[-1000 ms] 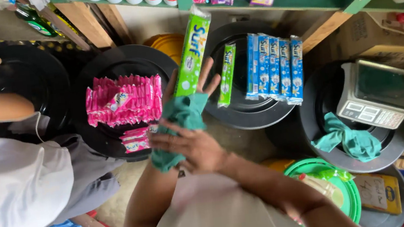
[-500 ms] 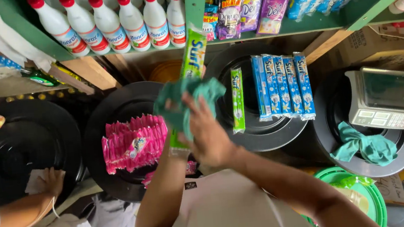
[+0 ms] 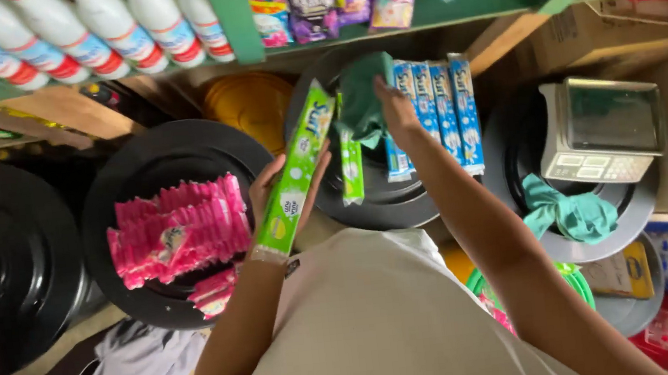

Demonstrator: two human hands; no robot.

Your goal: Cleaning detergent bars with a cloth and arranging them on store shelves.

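Observation:
My left hand (image 3: pixel 280 186) grips a long green sachet strip (image 3: pixel 293 175), held tilted above the gap between two black drum lids. My right hand (image 3: pixel 394 109) presses a teal cloth (image 3: pixel 362 103) onto the middle black lid (image 3: pixel 377 204), next to a row of blue sachet strips (image 3: pixel 442 110). A second, shorter green strip (image 3: pixel 352 169) lies on that lid just below the cloth.
Pink sachet strips (image 3: pixel 177 229) lie on the left-middle lid (image 3: pixel 114 177). A digital scale (image 3: pixel 601 130) and another teal cloth (image 3: pixel 572 212) rest on the right lid. White bottles (image 3: pixel 86 32) and sachets fill the green shelf above. Another black lid (image 3: pixel 2 255) sits far left.
My right hand moved the cloth away from the green strip onto the middle lid. My left hand lowered the strip to the left. The view shifted; the other person's arm left the frame.

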